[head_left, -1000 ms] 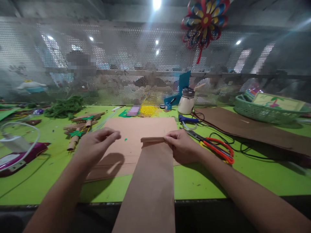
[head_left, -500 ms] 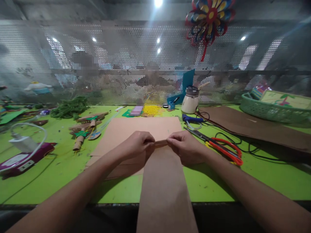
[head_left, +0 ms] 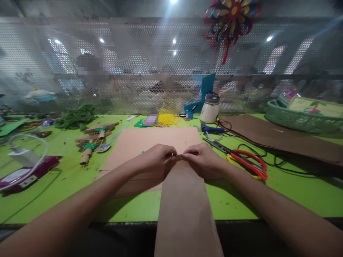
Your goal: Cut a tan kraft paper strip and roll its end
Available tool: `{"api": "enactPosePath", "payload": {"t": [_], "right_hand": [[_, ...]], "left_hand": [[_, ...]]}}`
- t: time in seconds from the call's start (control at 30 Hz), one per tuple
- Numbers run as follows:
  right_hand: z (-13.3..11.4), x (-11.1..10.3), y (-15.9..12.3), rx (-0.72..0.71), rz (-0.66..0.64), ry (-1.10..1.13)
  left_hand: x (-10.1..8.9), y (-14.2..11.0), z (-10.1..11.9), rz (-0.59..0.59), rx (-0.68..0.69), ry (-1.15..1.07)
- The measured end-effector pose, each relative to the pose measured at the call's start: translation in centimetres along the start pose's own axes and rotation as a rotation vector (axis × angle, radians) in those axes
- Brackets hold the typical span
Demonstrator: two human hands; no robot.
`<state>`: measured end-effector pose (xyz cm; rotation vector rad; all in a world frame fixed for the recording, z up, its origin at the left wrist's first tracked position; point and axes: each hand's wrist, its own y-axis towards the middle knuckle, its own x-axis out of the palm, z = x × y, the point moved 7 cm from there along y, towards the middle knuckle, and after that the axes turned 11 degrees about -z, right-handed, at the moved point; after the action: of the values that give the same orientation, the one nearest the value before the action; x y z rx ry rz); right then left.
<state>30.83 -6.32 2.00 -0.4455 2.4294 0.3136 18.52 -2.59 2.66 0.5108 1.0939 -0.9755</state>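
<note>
Left hand [head_left: 164,157] pinched the folded far end of a brown paper strip [head_left: 187,210]; right hand [head_left: 199,157] pinched the same fold at its other side, fingertips near the left's. Strip ran from both hands back toward the wearer, over the near edge of the green worktop [head_left: 227,203]. Tan sheets [head_left: 152,137] lay beneath and beyond the hands. Right of the right hand: red-handled scissors [head_left: 248,162], blades toward it; beyond them, a blue-handled tool [head_left: 213,129] and a pale jar [head_left: 209,113]. Left of the left hand: cardboard roll [head_left: 86,156] with green star; farther left, purple power strip [head_left: 32,175].
</note>
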Motion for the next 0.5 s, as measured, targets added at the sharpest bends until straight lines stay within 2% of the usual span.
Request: {"api": "enactPosePath", "payload": {"t": [0.13, 0.23, 0.33, 0.5], "right_hand": [[0.0, 0.1, 0.0, 0.028, -0.053, 0.03], [-0.3, 0.2, -0.1, -0.015, -0.085, -0.024], [-0.5, 0.4, -0.1, -0.065, -0.09, -0.096], [-0.1, 0.3, -0.1, -0.057, -0.062, -0.096]], "left_hand": [[0.2, 0.4, -0.1, -0.02, 0.016, -0.011], [0.7, 0.1, -0.2, -0.013, -0.016, -0.087], [1.0, -0.3, 0.2, 0.015, -0.028, -0.192], [1.1, -0.5, 0.4, 0.036, -0.048, -0.27]]}}
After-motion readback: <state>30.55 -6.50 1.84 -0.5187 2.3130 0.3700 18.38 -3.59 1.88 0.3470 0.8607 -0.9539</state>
